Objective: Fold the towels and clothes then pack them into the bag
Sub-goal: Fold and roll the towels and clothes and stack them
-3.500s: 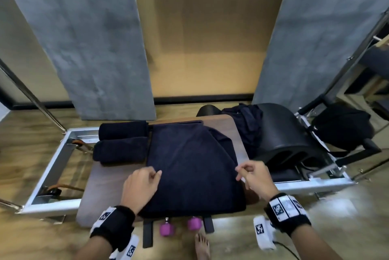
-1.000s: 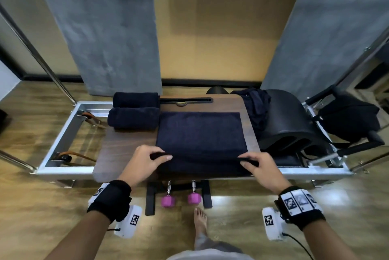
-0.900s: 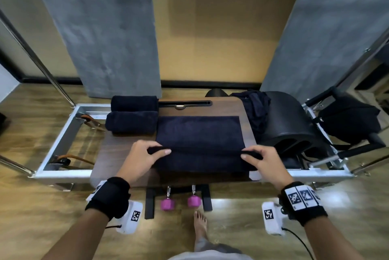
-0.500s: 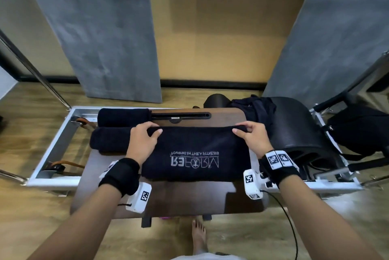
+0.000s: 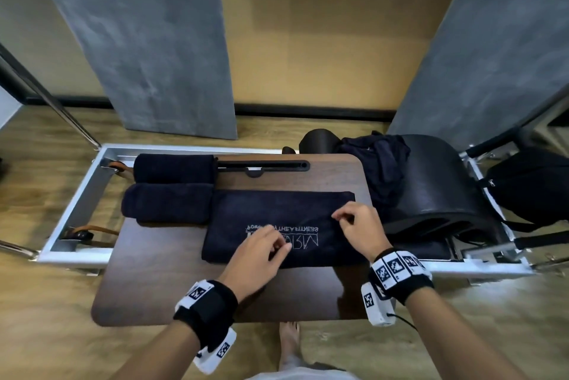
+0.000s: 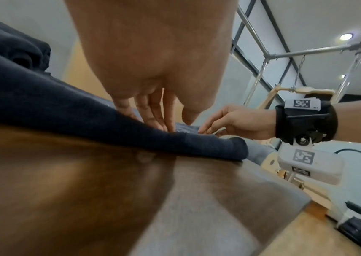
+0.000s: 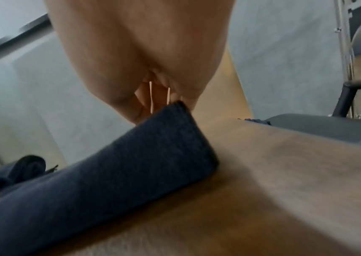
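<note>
A navy towel [image 5: 271,210] with white lettering lies folded into a long strip on the dark wooden board [image 5: 184,287]. My left hand [image 5: 278,244] rests on the towel's middle, and its straight fingers [image 6: 153,119] press the cloth down. The right hand [image 5: 340,219] pinches the towel's right end, which stands lifted at the fingers [image 7: 153,102] in the right wrist view. Two more folded navy towels [image 5: 167,202] [image 5: 174,165] lie side by side at the board's far left. A heap of dark clothes [image 5: 378,164] lies on the black barrel [image 5: 437,182]. A black bag [image 5: 529,188] sits at the far right.
The board lies across a silver metal frame [image 5: 77,204] on a wooden floor. A black slotted bar [image 5: 261,165] runs along the board's far edge. My bare foot [image 5: 289,339] stands just below the near edge. Grey wall panels rise behind.
Both hands left the towel's far edge after folding it over. The left came back to the towel's middle; the right took the right end.
</note>
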Demonstrator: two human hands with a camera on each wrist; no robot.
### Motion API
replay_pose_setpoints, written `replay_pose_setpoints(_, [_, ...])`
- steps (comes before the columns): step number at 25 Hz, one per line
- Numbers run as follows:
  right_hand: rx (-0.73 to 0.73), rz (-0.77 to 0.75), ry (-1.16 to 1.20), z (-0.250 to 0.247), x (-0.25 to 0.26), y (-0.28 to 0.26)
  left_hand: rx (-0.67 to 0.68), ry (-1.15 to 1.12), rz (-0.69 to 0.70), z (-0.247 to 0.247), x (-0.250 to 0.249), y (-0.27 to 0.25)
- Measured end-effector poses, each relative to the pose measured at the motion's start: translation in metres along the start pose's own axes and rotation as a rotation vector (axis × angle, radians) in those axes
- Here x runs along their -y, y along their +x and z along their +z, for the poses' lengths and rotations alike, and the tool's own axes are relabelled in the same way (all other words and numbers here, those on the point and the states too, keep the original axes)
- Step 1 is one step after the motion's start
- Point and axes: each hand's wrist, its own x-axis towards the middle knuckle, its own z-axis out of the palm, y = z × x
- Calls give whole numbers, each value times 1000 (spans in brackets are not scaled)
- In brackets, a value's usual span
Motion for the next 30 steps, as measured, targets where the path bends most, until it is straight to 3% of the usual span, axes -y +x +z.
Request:
replay_pose_setpoints(5, [7,-21,-235,7,4,-64,-9,348,47,2,6,-4])
replay_pose_setpoints(9, [242,-192,-180,36,26,-129,71,402,-19,1,2,-9])
replay_pose_setpoints(11, [299,-241,-117,49,31,-146,123,397,22,5,-4,-23])
replay_pose_setpoints(17, [112,-344,-117,68,26,-181,156,399,170,30,-6,-109])
replay_pose_setpoints(20, [107,-338,-250,76,24,-197,193,462,203,34,1,-138])
replay_pose_setpoints(25, [77,-308,-504,84,38,-215,173,359,146,26,-5,-142])
replay_pose_setpoints(30, [34,-330,-456,74,47,-215,113,171,180,20,-2,-142])
